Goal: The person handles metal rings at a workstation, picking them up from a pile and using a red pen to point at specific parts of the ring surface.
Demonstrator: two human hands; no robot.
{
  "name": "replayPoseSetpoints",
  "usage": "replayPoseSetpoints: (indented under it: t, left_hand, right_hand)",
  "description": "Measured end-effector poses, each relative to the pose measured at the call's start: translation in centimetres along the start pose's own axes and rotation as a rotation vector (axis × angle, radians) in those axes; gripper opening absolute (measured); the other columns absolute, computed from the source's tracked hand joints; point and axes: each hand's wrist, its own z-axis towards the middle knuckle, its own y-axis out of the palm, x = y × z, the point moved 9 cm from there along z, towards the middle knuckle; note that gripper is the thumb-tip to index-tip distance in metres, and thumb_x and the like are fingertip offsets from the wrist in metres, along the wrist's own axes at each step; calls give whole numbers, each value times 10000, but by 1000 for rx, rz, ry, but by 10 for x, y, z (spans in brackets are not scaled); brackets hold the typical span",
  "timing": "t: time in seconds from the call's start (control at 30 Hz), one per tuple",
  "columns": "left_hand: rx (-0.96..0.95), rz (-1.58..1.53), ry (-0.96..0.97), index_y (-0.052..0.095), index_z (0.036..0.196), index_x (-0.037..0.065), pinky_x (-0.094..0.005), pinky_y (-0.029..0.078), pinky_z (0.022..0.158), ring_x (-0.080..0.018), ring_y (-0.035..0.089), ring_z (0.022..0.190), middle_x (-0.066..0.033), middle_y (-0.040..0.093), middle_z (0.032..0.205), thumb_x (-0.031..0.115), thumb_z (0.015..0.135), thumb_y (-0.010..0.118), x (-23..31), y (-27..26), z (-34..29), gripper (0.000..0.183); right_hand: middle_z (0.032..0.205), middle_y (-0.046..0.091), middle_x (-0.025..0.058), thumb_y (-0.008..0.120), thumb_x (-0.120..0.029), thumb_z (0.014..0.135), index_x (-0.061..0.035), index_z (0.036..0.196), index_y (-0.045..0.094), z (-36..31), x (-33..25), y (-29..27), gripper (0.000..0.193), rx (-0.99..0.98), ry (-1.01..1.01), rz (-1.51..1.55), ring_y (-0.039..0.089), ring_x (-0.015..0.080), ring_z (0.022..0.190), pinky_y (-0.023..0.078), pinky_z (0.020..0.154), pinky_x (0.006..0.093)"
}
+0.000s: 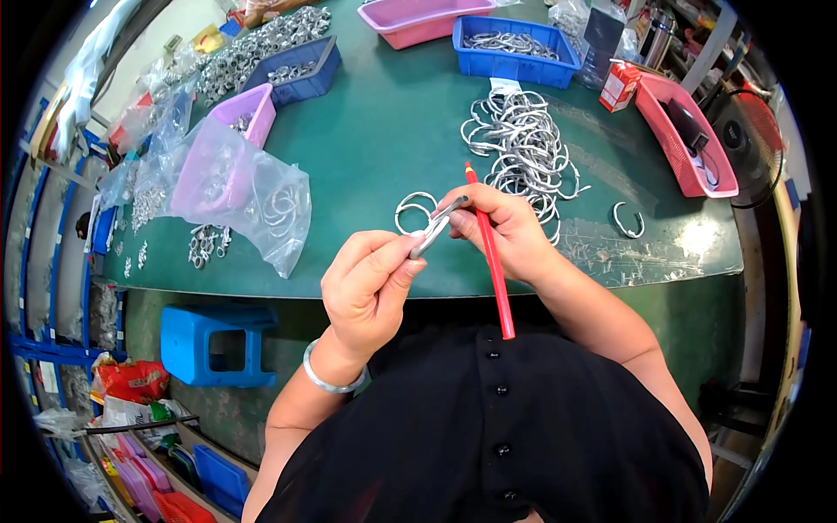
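Above the table's near edge, my left hand [362,283] pinches a silver bangle [429,237] between thumb and fingers. My right hand [516,234] grips the other side of that bangle and also carries a red pencil [495,266], which slants with its tip up past the fingers. My fingers hide part of the bangle. Just behind my hands, a loose ring-shaped bangle [398,211] lies on the green table [384,122]. Past my right hand spreads a heap of silver bangles [523,144], and a single open bangle [617,218] rests farther right.
At the left, a clear plastic bag [283,213] with rings lies against a pink basket [261,113]. A blue bin [567,70] of bangles stands at the back, a pink basket [649,113] and a fan [745,144] at the right. Below left is a blue stool [187,344].
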Motion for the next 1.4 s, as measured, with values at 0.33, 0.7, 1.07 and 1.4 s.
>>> replayPoseSetpoints:
  t: [0.33, 0.7, 1.07, 1.4]
  left_hand:
    - [0, 2, 1, 623, 901, -13, -221, 417, 520, -152, 523, 633, -95, 552, 831, -46, 686, 665, 5, -2, 2, 221]
    - [161, -796, -787, 575, 895, 24, -243, 446, 593, -119, 542, 645, -44, 578, 768, 153, 870, 527, -69, 5, -23, 140]
    - [204, -1035, -953, 584, 861, 41, -240, 453, 575, -123, 536, 608, -37, 577, 717, 198, 879, 516, -88, 15, -38, 171]
    - [173, -1072, -1029, 554, 871, 49, -238, 418, 573, -111, 504, 604, -38, 551, 754, 206, 894, 479, -96, 19, -46, 176]
  right_hand:
    - [812, 576, 30, 498, -38, 859, -17, 984, 550, 0, -2, 6, 137, -41, -10, 27, 539, 73, 705, 458, 650, 206]
    - [770, 582, 24, 552, -123, 844, -24, 916, 570, -2, 5, 13, 124, -76, 144, 35, 516, 82, 693, 434, 636, 230]
    - [732, 589, 4, 525, -173, 863, -26, 899, 570, -3, 6, 15, 158, -73, 142, 53, 501, 61, 622, 424, 576, 215]
    - [712, 577, 6, 537, -148, 855, -19, 883, 569, -2, 7, 16, 136, -72, 138, 38, 495, 64, 616, 418, 569, 219]
